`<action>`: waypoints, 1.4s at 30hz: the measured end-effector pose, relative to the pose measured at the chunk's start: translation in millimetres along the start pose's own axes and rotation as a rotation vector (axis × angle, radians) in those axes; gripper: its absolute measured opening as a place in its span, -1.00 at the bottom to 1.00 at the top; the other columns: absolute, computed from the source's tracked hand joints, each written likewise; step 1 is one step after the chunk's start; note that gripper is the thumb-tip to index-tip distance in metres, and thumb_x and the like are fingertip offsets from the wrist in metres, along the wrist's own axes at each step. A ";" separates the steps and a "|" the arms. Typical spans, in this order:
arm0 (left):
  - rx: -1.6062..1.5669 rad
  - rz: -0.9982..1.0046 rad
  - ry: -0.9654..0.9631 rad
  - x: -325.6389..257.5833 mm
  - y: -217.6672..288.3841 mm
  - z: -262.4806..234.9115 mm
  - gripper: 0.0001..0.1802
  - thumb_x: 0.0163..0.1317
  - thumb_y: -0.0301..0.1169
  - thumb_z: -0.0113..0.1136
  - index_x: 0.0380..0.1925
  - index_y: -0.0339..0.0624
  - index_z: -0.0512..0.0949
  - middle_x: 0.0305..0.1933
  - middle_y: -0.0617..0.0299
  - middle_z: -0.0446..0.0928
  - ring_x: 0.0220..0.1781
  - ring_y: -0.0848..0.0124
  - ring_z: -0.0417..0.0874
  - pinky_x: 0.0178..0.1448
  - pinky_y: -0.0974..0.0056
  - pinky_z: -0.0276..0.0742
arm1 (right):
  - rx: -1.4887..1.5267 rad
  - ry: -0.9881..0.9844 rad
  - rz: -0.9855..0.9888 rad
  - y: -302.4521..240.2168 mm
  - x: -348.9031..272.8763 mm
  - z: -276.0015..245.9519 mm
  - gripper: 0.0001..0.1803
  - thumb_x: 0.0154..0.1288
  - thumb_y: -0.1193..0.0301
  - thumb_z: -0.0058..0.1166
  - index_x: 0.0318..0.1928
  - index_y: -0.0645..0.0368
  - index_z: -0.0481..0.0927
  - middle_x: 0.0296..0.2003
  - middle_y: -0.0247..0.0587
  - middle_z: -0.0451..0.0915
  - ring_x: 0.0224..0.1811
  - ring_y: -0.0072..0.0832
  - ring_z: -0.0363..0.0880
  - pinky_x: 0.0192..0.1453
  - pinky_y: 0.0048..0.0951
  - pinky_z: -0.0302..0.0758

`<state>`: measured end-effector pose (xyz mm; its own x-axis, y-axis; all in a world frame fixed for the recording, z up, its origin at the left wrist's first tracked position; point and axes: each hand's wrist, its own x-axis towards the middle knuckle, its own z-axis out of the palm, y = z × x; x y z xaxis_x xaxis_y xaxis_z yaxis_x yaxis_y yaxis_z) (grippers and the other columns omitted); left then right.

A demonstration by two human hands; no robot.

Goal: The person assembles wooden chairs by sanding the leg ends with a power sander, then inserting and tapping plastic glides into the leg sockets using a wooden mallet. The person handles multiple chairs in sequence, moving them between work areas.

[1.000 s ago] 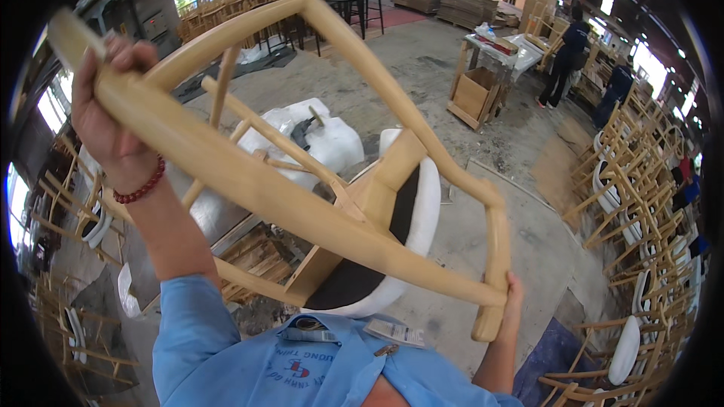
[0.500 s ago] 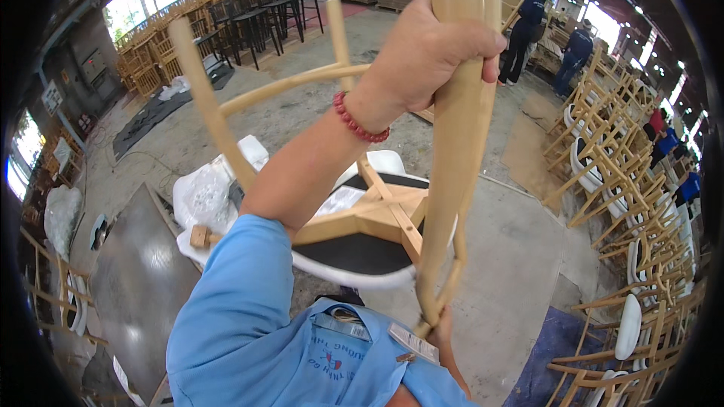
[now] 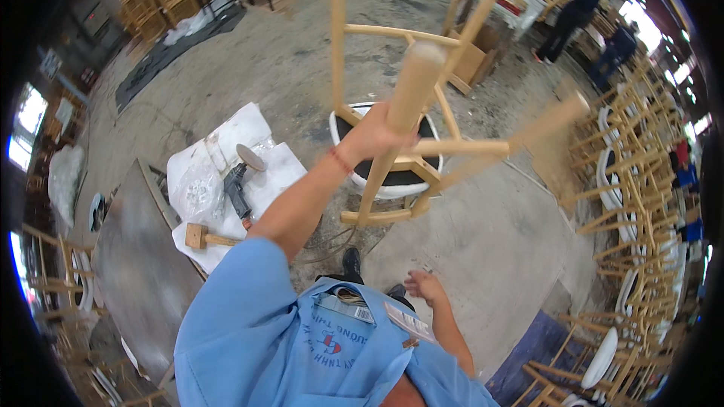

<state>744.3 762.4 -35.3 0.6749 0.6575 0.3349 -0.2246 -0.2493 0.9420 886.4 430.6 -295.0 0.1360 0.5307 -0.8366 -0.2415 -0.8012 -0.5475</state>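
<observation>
A pale wooden chair (image 3: 403, 215) is upside down and tilted in front of me, its legs pointing up and outward. Its white-edged seat (image 3: 388, 190) shows a black underside crossed by wooden braces. My left hand (image 3: 377, 134), with a red bead bracelet at the wrist, is wrapped round one leg of the chair. That leg's near end is blurred, as is another leg to the right. Down near my body, my right hand (image 3: 427, 287) is apart from the chair, its fingers loosely bent and nothing visible in them.
To the left, a white sheet (image 3: 275, 169) bears a power tool with a round pad (image 3: 237, 188), a wooden mallet (image 3: 197, 237) and a clear plastic bag (image 3: 202, 192). Beside it stands a dark tabletop (image 3: 139, 279). Stacked chairs (image 3: 626, 181) line the right; two people stand at the back right.
The chair has swung away from me and to the right, with my left hand on its leg. My right hand has let go of the chair. The tool on the sheet has come into view.
</observation>
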 end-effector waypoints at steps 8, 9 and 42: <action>0.190 -0.134 0.229 -149.1 5.0 -21.1 -0.64 -0.03 -0.45 0.39 -0.17 -0.23 0.56 -0.24 0.21 0.63 -0.18 0.40 0.63 -0.03 0.28 0.55 | -0.146 -0.065 0.097 -11.9 33.6 -46.6 -0.60 0.44 0.30 0.00 0.18 0.25 0.49 -0.12 -0.03 0.66 -0.24 -0.29 0.69 -0.22 -0.28 0.64; 0.221 -0.199 0.339 -161.2 3.4 -14.5 -0.64 -0.01 -0.45 0.39 -0.16 -0.21 0.56 -0.19 0.21 0.62 -0.12 0.38 0.62 0.02 0.26 0.54 | -0.243 -0.098 0.073 -21.6 42.0 -61.2 -0.59 0.44 0.30 -0.01 0.19 0.26 0.48 -0.11 -0.01 0.65 -0.24 -0.27 0.69 -0.22 -0.27 0.64; -0.842 0.153 0.816 -258.0 34.1 -148.3 -0.21 0.15 -0.64 -0.02 0.43 -0.05 0.10 0.10 -0.04 0.52 -0.57 0.59 0.39 -0.56 0.47 0.40 | -0.685 -0.541 -1.160 -341.0 -291.2 208.8 -0.37 0.40 0.22 0.17 0.37 0.23 0.34 0.22 0.03 0.49 0.23 -0.27 0.50 0.28 -0.24 0.45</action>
<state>458.3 689.7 -86.5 0.0209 0.9972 0.0721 -0.8625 -0.0185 0.5057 728.6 607.0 139.3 -0.4780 0.8727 0.0996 0.2690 0.2534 -0.9292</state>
